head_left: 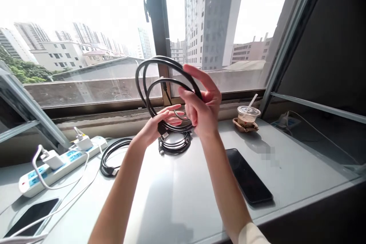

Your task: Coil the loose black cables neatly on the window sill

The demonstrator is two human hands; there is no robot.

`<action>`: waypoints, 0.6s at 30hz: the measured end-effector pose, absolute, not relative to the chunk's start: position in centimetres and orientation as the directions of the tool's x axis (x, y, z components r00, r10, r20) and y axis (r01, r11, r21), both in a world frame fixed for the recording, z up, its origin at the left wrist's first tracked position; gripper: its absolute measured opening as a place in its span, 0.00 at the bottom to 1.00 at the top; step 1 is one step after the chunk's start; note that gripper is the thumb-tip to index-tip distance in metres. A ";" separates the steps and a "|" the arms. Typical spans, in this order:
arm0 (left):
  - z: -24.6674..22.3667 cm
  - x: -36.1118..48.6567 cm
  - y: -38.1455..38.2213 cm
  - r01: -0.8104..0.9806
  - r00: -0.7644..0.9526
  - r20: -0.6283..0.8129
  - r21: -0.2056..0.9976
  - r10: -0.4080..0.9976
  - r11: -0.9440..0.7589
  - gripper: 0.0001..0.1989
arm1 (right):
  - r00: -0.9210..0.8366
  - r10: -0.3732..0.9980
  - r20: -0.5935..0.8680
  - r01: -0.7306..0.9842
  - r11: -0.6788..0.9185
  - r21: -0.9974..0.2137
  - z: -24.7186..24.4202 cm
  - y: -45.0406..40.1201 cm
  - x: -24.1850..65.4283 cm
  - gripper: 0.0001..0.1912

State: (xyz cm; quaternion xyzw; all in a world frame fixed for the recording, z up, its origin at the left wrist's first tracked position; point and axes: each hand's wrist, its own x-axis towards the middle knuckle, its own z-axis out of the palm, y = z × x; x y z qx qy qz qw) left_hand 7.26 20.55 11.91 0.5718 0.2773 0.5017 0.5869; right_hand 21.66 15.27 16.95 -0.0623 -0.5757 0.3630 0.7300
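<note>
Black cable (171, 80), coiled in loops, raised above worktop (174, 198), before window frame (156, 26). Right hand (204, 112) gripping loops at right side, index arched, other fingers curled. Left hand (153, 127) open, fingers nearly straight, against loops' lower left. Second coil (175, 149) on worktop, just below hands. Room between forearms. Phone (248, 177) right of right forearm, close to worktop's near edge; cup (248, 116) farther back.

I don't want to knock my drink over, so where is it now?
In the head view, the drink stands in a brown holder to the right of your right hand, near the back of the table, beyond the phone on that side.
</note>
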 end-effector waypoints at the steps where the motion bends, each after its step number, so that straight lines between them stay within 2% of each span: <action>1: 12.2 7.2 20.5 -0.304 0.309 0.272 0.936 0.911 -0.177 0.19 | 0.102 0.639 0.762 -0.493 0.698 -0.519 16.8 16.1 21.8 0.23; 4: 13.1 6.6 19.9 -0.335 0.094 0.395 0.877 0.914 -0.344 0.19 | 0.082 0.781 0.620 -0.607 0.532 -0.590 16.5 18.2 21.9 0.30; 7: 13.9 5.6 19.0 -0.189 -0.052 0.508 0.841 0.860 -0.508 0.17 | 0.058 0.855 0.516 -0.620 0.436 -0.653 16.0 19.5 21.5 0.32; 10: 14.5 4.5 18.3 -0.044 -0.105 0.586 0.804 0.803 -0.593 0.20 | 0.130 0.830 0.543 -0.432 0.540 -0.722 15.3 19.9 20.8 0.30; 12: 14.9 3.9 17.9 0.025 -0.125 0.630 0.774 0.766 -0.633 0.27 | 0.159 0.777 0.609 -0.253 0.628 -0.736 14.9 19.9 20.4 0.30; 15: 15.4 3.3 17.2 0.106 -0.139 0.678 0.735 0.722 -0.670 0.36 | 0.167 0.661 0.731 -0.019 0.744 -0.668 14.7 19.6 20.1 0.33; 18: 15.8 2.9 16.4 0.139 -0.086 0.682 0.730 0.726 -0.669 0.30 | 0.148 0.533 0.833 0.089 0.832 -0.548 14.8 19.1 20.3 0.36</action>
